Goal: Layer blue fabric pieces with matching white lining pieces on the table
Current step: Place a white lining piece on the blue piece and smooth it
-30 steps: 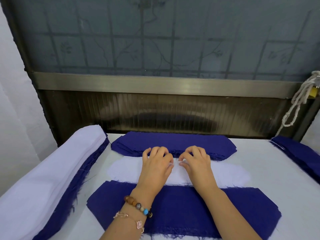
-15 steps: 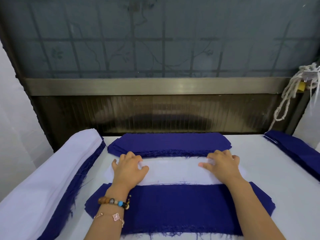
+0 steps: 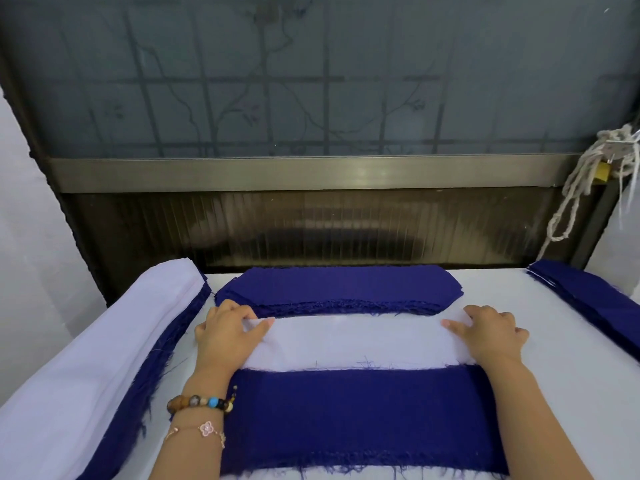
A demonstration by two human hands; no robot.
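Spread wider than before, left hand and right hand press flat on white lining.

2 hands, 1 white pc, 1 loose blue pc, 3 stacks

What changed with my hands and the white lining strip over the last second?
Both hands slid apart along the white rectangular lining piece: the left hand from its middle to its left end, the right hand to its right end. The dark blue fabric piece nearer the person and the blue stack behind stayed put.
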